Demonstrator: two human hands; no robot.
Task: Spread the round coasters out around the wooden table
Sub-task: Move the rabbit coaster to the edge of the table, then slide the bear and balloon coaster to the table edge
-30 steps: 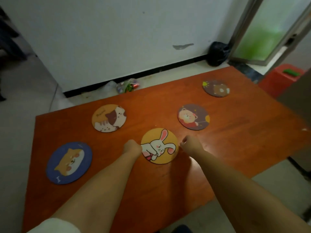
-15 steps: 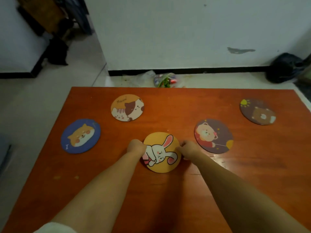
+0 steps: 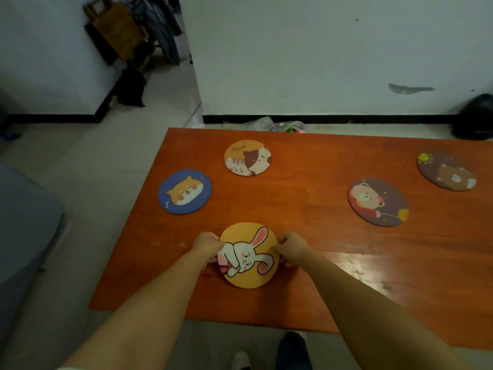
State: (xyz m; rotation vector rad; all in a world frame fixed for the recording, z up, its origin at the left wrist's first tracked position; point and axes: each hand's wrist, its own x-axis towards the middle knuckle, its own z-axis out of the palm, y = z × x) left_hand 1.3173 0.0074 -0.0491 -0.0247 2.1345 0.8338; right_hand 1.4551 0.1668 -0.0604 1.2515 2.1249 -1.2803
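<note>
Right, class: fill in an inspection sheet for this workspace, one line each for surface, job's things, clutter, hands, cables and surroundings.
Surface: orange-brown wooden table, with glare near the right forearm.
Job's things: five round coasters lie flat and apart: rabbit coaster, dog coaster, cat coaster, bear coaster, dark bear coaster.
Clutter: nothing seen on the table besides the coasters.
Hands: left hand and right hand grip opposite edges of the rabbit coaster, fingers curled.
Cables: nothing seen.
Surroundings: white wall, plastic bags on the floor behind the table, black bag far right, shoes below the near edge.
</note>
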